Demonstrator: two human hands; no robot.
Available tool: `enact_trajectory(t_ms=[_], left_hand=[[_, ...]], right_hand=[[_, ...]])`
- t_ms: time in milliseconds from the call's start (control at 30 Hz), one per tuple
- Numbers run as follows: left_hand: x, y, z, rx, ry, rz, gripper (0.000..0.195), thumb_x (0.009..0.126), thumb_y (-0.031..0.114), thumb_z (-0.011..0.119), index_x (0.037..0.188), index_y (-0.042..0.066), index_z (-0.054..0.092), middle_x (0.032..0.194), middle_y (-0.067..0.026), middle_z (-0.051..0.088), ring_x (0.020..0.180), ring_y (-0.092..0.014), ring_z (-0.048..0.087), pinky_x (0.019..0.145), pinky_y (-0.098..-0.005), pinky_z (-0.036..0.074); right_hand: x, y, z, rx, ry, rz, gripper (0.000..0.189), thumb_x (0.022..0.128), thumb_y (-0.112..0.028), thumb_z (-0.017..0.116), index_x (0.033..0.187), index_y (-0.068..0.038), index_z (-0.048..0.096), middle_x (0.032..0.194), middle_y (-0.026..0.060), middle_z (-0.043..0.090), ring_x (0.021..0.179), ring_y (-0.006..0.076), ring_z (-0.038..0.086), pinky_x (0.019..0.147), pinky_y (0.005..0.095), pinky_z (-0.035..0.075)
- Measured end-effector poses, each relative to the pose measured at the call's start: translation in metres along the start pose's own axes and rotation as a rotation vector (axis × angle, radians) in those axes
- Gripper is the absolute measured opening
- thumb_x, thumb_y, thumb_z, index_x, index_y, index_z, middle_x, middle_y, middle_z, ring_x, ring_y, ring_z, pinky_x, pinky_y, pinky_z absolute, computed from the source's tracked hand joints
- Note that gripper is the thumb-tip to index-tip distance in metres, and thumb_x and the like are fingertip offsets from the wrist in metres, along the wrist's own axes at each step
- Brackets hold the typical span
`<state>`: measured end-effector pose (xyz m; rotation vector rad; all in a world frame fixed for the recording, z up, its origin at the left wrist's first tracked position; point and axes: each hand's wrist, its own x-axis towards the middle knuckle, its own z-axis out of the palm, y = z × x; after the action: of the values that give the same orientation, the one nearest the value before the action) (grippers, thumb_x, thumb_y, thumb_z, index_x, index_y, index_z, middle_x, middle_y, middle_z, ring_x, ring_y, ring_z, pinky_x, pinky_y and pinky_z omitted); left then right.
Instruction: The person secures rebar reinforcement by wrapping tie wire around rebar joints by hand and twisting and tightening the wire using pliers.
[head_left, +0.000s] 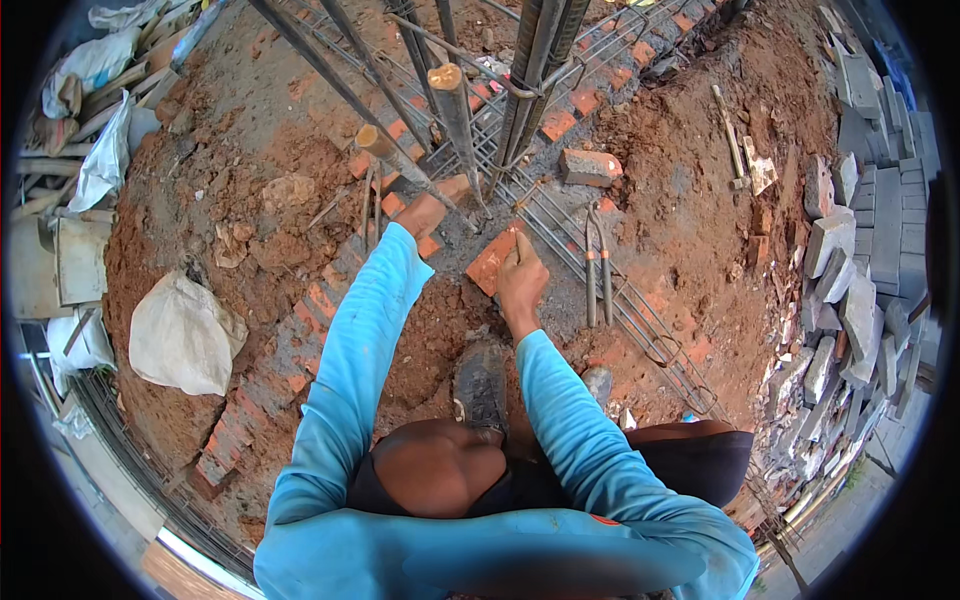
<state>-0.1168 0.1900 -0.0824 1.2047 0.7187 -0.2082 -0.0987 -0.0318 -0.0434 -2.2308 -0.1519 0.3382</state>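
Observation:
My right hand (523, 279) grips the near right side of a red brick (491, 259), which is tilted over grey mortar and soil. My left hand (424, 216) reaches to the foot of a slanted round wooden pole (394, 155). That pole crosses in front of it and its fingertips are hidden, so its grip is unclear. A second wooden pole (451, 101) stands just beyond. Steel rebar uprights (534, 71) rise behind both hands. To the right of my right hand lie end-cutting nippers (598, 266) with orange and dark handles, against a long rebar cage (637, 304).
A mortared brick course (251, 420) runs toward the lower left. Beside it lies a white sack (184, 335). A loose brick (591, 167) and a hammer (729, 139) are on the right. Broken grey blocks (840, 277) are heaped at the right rim. My shoe (480, 382) is close below the brick.

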Motion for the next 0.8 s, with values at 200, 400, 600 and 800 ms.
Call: enact_trajectory(t_ms=[200,400,600,800], left_hand=[[0.036,0.02,0.0,0.202,-0.242,-0.219,0.066,0.101,0.038,0.052,0.153,0.003,0.029,0.158,-0.0161,0.028,0.148,-0.036,0.021,0.122,-0.0512,0.023],[0.054,0.016,0.004,0.251,-0.278,-0.226,0.071,0.091,0.031,0.07,0.15,0.011,0.036,0.135,-0.0121,0.047,0.118,-0.025,0.049,0.095,-0.0387,0.043],[0.036,0.038,0.02,0.296,-0.246,-0.239,0.08,0.091,0.026,0.07,0.156,0.012,0.026,0.148,-0.017,0.04,0.133,-0.03,0.042,0.106,-0.0429,0.036],[0.048,0.017,-0.002,0.29,-0.291,-0.131,0.086,0.093,0.028,0.067,0.159,0.011,0.016,0.159,-0.0219,0.025,0.143,-0.035,0.033,0.114,-0.0451,0.029]], right_hand=[[0.02,0.0,0.011,-0.063,-0.034,-0.022,0.035,0.093,-0.008,0.056,0.126,-0.007,0.066,0.101,0.0266,0.068,0.087,0.0422,0.068,0.073,0.048,0.052],[0.03,-0.008,0.001,-0.161,-0.088,-0.072,0.04,0.088,-0.004,0.054,0.126,-0.01,0.067,0.088,0.0262,0.068,0.08,0.0429,0.067,0.07,0.05,0.052],[0.047,-0.038,-0.029,-0.235,-0.137,-0.074,0.024,0.082,-0.005,0.055,0.099,0.001,0.071,0.082,0.0268,0.068,0.077,0.0457,0.067,0.069,0.0538,0.053],[0.059,-0.048,-0.027,-0.328,-0.224,0.004,0.026,0.081,-0.006,0.059,0.101,-0.005,0.075,0.084,0.031,0.066,0.079,0.0457,0.067,0.07,0.0499,0.054]])
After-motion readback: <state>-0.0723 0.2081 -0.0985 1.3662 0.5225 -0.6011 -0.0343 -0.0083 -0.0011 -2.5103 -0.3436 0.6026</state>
